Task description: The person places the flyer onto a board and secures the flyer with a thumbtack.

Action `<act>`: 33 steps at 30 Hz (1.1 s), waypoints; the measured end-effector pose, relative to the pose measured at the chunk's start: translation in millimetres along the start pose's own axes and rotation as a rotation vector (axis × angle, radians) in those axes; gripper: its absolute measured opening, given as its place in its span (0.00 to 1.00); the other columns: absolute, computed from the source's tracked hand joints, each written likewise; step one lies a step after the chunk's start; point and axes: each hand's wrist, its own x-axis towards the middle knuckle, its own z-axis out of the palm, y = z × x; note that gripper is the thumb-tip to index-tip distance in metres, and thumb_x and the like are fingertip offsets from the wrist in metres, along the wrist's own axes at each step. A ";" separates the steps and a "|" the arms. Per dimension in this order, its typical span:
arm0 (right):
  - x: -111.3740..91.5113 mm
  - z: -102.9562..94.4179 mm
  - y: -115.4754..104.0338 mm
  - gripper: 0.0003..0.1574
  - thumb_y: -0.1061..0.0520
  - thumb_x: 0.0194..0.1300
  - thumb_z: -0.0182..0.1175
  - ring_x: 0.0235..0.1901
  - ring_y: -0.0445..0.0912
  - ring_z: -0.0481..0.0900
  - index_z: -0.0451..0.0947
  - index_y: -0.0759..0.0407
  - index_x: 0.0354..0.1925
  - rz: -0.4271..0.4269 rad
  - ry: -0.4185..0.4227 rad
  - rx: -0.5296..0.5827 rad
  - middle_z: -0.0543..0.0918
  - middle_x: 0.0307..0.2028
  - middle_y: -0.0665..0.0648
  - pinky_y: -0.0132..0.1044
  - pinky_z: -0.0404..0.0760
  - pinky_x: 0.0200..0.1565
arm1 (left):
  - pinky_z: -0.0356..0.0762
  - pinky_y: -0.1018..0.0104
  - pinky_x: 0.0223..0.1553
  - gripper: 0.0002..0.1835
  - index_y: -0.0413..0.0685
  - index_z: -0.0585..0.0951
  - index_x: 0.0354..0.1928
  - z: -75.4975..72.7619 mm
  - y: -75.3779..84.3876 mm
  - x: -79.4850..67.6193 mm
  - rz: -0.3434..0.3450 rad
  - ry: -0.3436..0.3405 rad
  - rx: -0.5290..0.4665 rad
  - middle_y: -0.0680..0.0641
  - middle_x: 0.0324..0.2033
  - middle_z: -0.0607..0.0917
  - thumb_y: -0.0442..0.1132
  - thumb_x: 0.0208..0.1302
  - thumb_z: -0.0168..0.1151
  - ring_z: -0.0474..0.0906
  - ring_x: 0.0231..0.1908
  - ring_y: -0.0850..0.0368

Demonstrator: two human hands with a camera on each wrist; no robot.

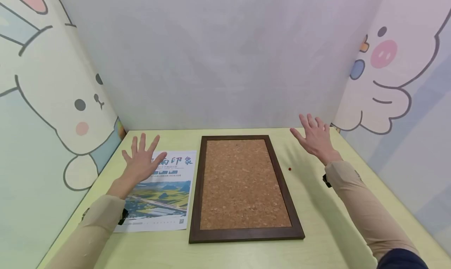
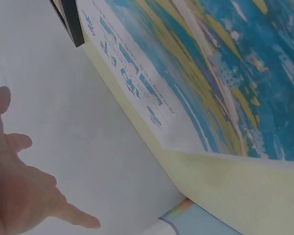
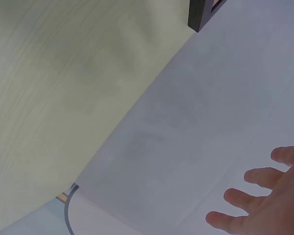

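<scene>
In the head view a cork board [image 1: 243, 183] with a dark brown frame [image 1: 246, 234] lies flat in the middle of the table. To its left lies a printed poster [image 1: 160, 198] with a painted landscape and large blue characters. My left hand [image 1: 141, 163] is raised over the poster with its fingers spread and holds nothing. On the other side my right hand [image 1: 317, 139] hovers over the table's right part, fingers spread, likewise holding nothing. A small red bead-like dot [image 1: 289, 168] lies between the board and my right arm.
The pale yellow-green table [image 1: 243, 257] meets a plain grey-white back panel [image 1: 225, 65]. Side panels with cartoon animals, a rabbit [image 1: 63, 104] on the left and a white pink-cheeked figure [image 1: 398, 73] on the right, close in both sides.
</scene>
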 end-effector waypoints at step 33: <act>-20.1 16.2 -6.1 0.45 0.34 0.72 0.45 0.67 0.70 0.58 0.54 0.59 0.73 -0.134 -0.116 -0.023 0.56 0.71 0.73 0.68 0.61 0.61 | 0.72 0.51 0.27 0.50 0.17 0.54 0.47 1.4 -21.9 -110.7 -0.461 -0.443 0.047 0.28 0.28 0.75 0.66 0.61 0.57 0.75 0.29 0.39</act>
